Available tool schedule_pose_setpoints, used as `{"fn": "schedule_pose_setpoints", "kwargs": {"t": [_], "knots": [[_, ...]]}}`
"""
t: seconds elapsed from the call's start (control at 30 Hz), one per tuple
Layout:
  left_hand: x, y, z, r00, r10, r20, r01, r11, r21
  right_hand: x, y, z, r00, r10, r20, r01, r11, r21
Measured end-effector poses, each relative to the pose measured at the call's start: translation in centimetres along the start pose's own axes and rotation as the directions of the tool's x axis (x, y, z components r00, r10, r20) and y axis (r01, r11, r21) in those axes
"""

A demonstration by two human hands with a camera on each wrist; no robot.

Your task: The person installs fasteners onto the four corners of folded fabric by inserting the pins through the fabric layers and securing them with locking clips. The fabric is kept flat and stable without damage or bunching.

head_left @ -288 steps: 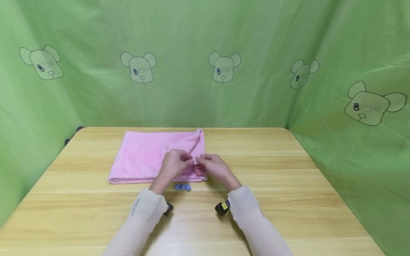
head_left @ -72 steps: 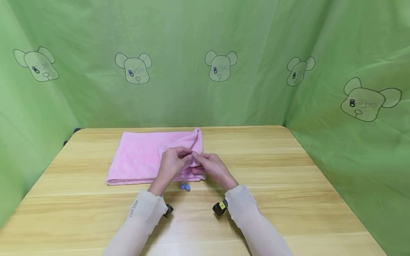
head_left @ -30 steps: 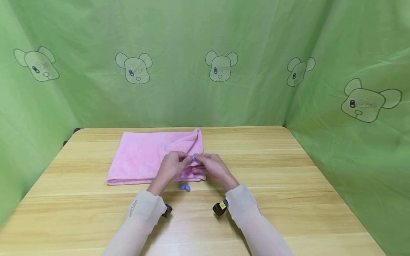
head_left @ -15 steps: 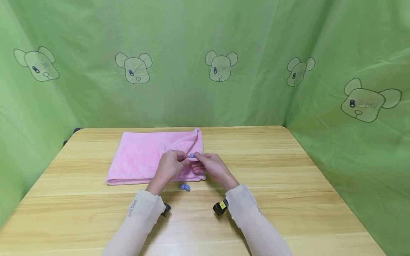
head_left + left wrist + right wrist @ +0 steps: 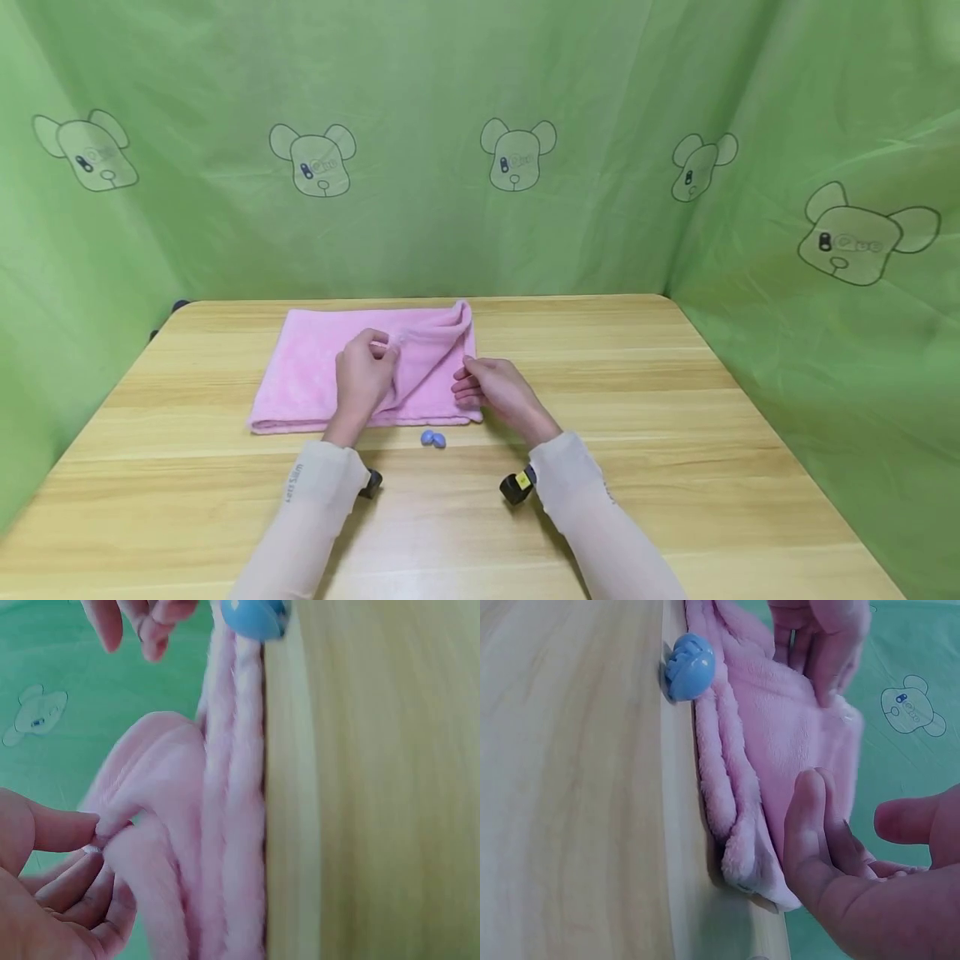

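Observation:
A pink plush blanket (image 5: 307, 375) lies folded on the table, its upper layer turned back at the right. In the head view my left hand (image 5: 363, 375) pinches the edge of that layer between thumb and fingers; the left wrist view shows the pinched fabric (image 5: 161, 761) raised in folds. My right hand (image 5: 506, 396) is at the blanket's right edge, thumb and fingers apart with nothing between them in the right wrist view. Two small blue glossy, rounded pieces (image 5: 432, 438) lie just in front of the blanket. A small clear spot (image 5: 401, 337) shows on the upper layer.
The wooden table (image 5: 637, 417) extends around the blanket. Green curtains (image 5: 420, 225) with bear-head outlines hang behind and at both sides. Black wrist cameras (image 5: 517, 486) sit under both sleeves.
Three blue pieces lay on the table at first; two lie there now. One was between my hands, then dropped from sight. My left hand moved left, pulling the upper layer along.

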State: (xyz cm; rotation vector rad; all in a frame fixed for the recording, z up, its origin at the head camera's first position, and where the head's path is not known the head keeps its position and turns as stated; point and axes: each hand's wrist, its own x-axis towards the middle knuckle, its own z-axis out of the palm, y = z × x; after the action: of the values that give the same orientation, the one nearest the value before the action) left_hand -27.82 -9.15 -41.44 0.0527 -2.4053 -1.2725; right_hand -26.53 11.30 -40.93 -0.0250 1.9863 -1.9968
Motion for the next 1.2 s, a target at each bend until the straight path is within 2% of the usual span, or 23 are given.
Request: {"fn": "schedule_pose_setpoints", "kwargs": {"t": [0.07,0.17,0.37,0.47,0.67,0.73,0.87,0.93,0.97,1.07,1.2], "knots": [[0.0,-0.4,-0.1,1.000,-0.023,-0.011,0.023,1.000,0.001,-0.1,0.0,-0.1,1.000,-0.002,-0.003,0.002,1.000,0.003],[-0.1,-0.7,-0.2,0.999,-0.035,0.008,0.035,0.999,0.022,-0.1,0.0,-0.1,1.000,-0.003,-0.001,0.003,1.000,0.004],[-0.1,-0.8,-0.4,0.992,-0.037,0.117,0.029,0.997,0.066,0.0,-0.1,-0.1,1.000,0.006,0.006,-0.006,1.000,-0.002],[0.0,-0.7,-0.6,0.982,-0.055,0.179,0.040,0.995,0.091,0.0,-0.1,-0.1,1.000,0.003,0.014,-0.003,1.000,-0.011],[-0.2,-0.3,-0.7,0.951,-0.078,0.301,0.041,0.991,0.128,-0.5,-0.6,-0.1,0.999,-0.012,0.030,0.014,0.998,-0.068],[-0.3,-0.2,-0.7,0.955,-0.046,0.293,0.007,0.991,0.133,-0.5,-0.6,0.0,1.000,-0.019,0.023,0.021,0.994,-0.104],[-0.6,0.7,-0.5,0.977,0.062,0.204,-0.099,0.979,0.175,-0.3,-0.3,0.0,0.999,-0.041,-0.002,0.040,0.986,-0.159],[-0.9,1.4,-0.3,0.978,0.122,0.167,-0.153,0.971,0.185,-0.3,-0.3,0.0,0.999,-0.048,-0.009,0.045,0.984,-0.174],[-1.0,1.9,-0.1,0.976,0.139,0.169,-0.170,0.969,0.182,-0.3,-0.3,0.0,0.998,-0.054,-0.010,0.052,0.983,-0.179],[-1.6,3.0,0.4,0.957,0.183,0.226,-0.215,0.968,0.129,-0.3,-0.3,0.0,0.998,-0.067,-0.020,0.062,0.982,-0.180],[-2.4,3.9,1.1,0.904,0.206,0.376,-0.255,0.963,0.086,-0.2,-0.4,0.0,0.996,-0.073,-0.043,0.064,0.983,-0.171]]}}
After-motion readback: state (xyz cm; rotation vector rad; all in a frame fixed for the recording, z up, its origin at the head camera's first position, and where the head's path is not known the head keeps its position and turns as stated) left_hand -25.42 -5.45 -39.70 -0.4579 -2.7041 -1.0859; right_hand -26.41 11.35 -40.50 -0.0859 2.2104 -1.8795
